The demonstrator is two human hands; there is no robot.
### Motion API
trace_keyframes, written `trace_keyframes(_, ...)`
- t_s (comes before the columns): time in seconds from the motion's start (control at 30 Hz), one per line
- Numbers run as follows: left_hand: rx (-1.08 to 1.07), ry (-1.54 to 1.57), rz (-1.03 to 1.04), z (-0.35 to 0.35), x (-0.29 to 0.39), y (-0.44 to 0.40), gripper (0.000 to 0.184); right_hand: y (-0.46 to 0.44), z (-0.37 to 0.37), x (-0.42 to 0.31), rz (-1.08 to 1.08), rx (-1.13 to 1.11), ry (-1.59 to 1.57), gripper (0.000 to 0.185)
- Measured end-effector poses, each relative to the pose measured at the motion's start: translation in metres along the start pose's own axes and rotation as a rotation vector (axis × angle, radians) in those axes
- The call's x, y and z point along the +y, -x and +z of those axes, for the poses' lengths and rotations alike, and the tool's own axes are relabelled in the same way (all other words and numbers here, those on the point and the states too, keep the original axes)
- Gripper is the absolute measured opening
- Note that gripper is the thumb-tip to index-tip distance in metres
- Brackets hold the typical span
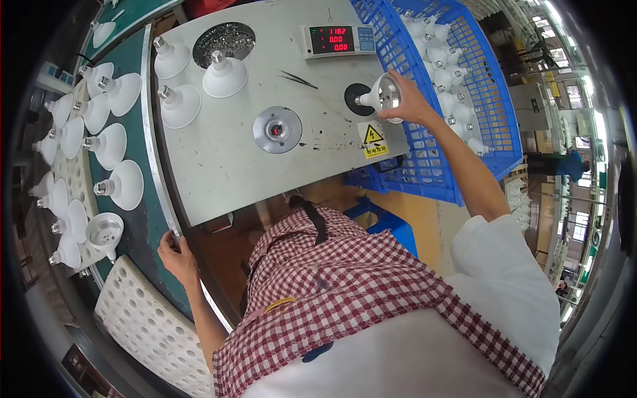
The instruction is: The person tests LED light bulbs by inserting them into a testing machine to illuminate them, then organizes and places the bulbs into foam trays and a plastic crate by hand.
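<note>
My right hand (413, 101) grips a bulb housing (387, 93) by its wide rim. The housing lies tilted on its side, its silvery inside facing me and its screw base pointing left over a round black fixture (359, 99); whether they touch I cannot tell. My left hand (179, 260) holds nothing and rests, fingers slightly apart, at the metal rail (167, 199) of the green belt. Between my hands, on the grey table (225, 166), a round metal fixture (277, 130) has a reddish centre. Black tweezers (298, 79) lie beyond it.
Several white bulb housings (225, 76) stand base up on the table and along the green belt (136, 166). A bowl of small metal parts (224, 43) is set at the back. A power meter (337, 41) stands beside a blue crate (488, 86) holding bulbs. A perforated white tray (142, 318) lies lower left.
</note>
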State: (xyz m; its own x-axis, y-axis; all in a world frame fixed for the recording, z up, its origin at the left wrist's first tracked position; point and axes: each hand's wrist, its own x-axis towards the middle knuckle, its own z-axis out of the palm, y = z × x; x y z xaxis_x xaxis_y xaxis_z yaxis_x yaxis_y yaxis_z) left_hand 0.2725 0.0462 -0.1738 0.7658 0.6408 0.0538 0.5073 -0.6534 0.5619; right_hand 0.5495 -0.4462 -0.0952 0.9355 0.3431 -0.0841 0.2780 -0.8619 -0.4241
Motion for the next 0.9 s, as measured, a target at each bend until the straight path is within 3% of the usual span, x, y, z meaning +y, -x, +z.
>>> trace_keyframes(0.07,-0.034,0.005,-0.039,-0.001,0.001,-0.002,0.032,-0.007,0.008,0.004,0.097,-0.048,0.114,0.106)
trace_keyframes(0.3,-0.004,0.021,-0.045,0.001,0.0,-0.001,0.031,-0.033,0.015,0.001,0.1,-0.148,0.205,0.11)
trace_keyframes(0.37,-0.007,0.032,-0.062,0.001,0.001,-0.001,0.03,-0.038,0.013,-0.015,0.151,-0.25,0.326,0.092)
trace_keyframes(0.4,-0.012,0.024,-0.073,0.0,0.003,-0.002,0.03,-0.043,0.025,0.009,0.147,-0.264,0.325,0.092)
trace_keyframes(0.5,0.001,0.035,-0.047,-0.001,0.009,-0.001,0.029,-0.072,0.086,0.123,0.201,-0.369,-1.662,0.047)
trace_keyframes(0.57,-0.006,-0.036,-0.015,-0.002,0.008,-0.002,0.028,-0.063,0.067,0.096,0.072,-0.365,-1.104,0.047)
trace_keyframes(0.63,0.021,0.01,-0.059,0.004,0.007,-0.003,0.028,-0.048,0.02,-0.02,0.032,-0.247,0.4,0.063)
trace_keyframes(0.67,0.037,0.014,-0.042,0.005,0.004,-0.002,0.028,-0.05,0.022,-0.012,0.031,-0.246,0.366,0.088)
trace_keyframes(0.7,0.051,0.018,-0.025,0.005,0.002,-0.001,0.028,-0.056,0.032,0.013,0.023,-0.249,0.366,0.088)
trace_keyframes(0.77,0.044,-0.019,-0.031,0.002,0.006,0.0,0.03,-0.072,0.044,0.042,0.203,-0.347,-1.141,0.104)
trace_keyframes(0.83,0.043,0.038,-0.044,0.004,-0.001,-0.001,0.029,-0.059,0.017,0.005,0.019,-0.276,0.317,0.101)
trace_keyframes(0.9,0.048,0.05,-0.067,0.003,0.001,-0.002,0.029,-0.059,-0.007,-0.045,0.124,-0.323,0.333,0.102)
